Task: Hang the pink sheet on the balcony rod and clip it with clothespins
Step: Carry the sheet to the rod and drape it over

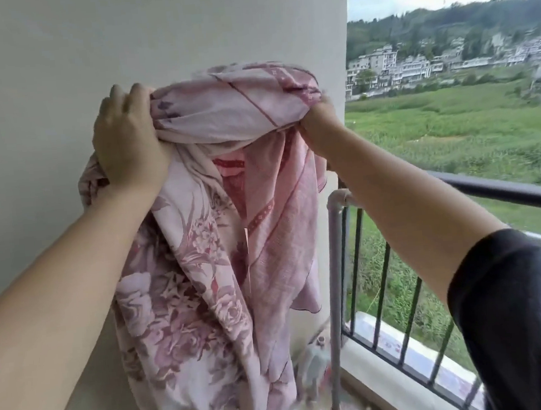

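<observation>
Pink sheet (203,274) sits mid-feed, held up in both hands in front of the pale wall (57,59), not yet over any rod. The top part is bunched into a roll running roughly 9-to-3 between the hands, arching up in the middle. From the roll the rest hangs as a long drape pointing to 6, so I read the main long axis as vertical. The lower end is cut off by the frame edge at 6.

Left hand (127,135), at the 9 end: grip closed on the bundle, fingers curled over its top, back of hand toward camera. Right hand (316,120), at the 3 end: grip also holding cloth, but fabric wraps over the fingers. Only wrist and heel show, so I can't tell how the fingers lie.

Look: light pink, with a big mauve rose print on the left drape. The right fold and the roll are plainer pink with dark-red border stripes. Heavily creased, layers overlapping. One hem corner hangs free at about 5.

Grey pipe post (333,264) stands just right of the drape at 4, beside the dark railing (504,190). Low at 5, past the drape's edge, are some bottles (314,363), too blurred to identify. Black sleeve (514,315) covers the right upper arm.
</observation>
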Demonstrator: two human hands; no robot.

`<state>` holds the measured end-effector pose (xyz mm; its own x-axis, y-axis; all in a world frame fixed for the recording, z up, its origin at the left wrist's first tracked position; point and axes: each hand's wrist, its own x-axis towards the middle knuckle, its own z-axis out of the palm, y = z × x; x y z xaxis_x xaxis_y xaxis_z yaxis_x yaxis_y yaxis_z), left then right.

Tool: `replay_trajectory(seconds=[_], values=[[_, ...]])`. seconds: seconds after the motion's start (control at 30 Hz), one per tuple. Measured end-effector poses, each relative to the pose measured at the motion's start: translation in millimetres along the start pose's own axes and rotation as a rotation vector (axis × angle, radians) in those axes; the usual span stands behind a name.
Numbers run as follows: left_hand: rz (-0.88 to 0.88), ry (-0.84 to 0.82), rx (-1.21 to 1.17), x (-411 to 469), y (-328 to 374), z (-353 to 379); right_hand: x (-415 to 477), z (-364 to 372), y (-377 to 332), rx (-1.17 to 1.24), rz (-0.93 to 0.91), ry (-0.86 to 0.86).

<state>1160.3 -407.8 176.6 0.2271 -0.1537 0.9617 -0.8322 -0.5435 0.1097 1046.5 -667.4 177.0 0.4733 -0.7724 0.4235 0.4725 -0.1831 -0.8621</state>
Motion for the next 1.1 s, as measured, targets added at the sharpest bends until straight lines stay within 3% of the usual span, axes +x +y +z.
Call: replay_trajectory(seconds=[0.17,0.33,0.43,0.5,0.57,0.7,0.77,0.9,0.97,1.03,1.1], values=[[0.039,-0.120,0.019,-15.2,39.2,36.4,20.2,-83.8,-18.3,-1.211,-0.121,-0.099],[0.053,-0.213,-0.126,-9.3,117.6,57.4,22.6,-157.1,-45.0,-1.554,-0.055,-0.055],[0.018,-0.273,-0.251,9.4,164.2,60.1,10.1,-204.5,-63.9,-1.701,0.235,-0.028],[0.007,-0.269,-0.344,20.3,189.3,58.7,-2.7,-231.5,-67.7,-1.623,0.474,-0.050],[-0.008,-0.251,-0.441,31.0,210.5,54.0,-20.1,-244.1,-75.5,-1.289,0.583,0.006],[-0.090,-0.292,-0.652,61.8,245.2,21.6,-50.0,-254.7,-112.7,-0.746,0.361,0.358],[-0.132,-0.318,-0.796,76.4,261.7,2.9,-61.6,-258.8,-137.8,-0.611,0.188,0.447],[-0.177,-0.306,-1.112,94.3,293.3,-30.8,-106.8,-263.7,-192.0,-0.609,-0.100,0.602],[-0.178,-0.307,-1.179,89.1,311.5,-43.2,-135.0,-269.1,-209.8,-0.621,-0.136,0.678],[-0.155,-0.370,-1.191,67.1,330.2,-45.6,-171.5,-281.0,-215.5,-0.692,0.003,0.686],[-0.100,-0.500,-1.160,27.8,344.8,-33.6,-220.7,-289.3,-209.0,-0.917,0.242,0.636]])
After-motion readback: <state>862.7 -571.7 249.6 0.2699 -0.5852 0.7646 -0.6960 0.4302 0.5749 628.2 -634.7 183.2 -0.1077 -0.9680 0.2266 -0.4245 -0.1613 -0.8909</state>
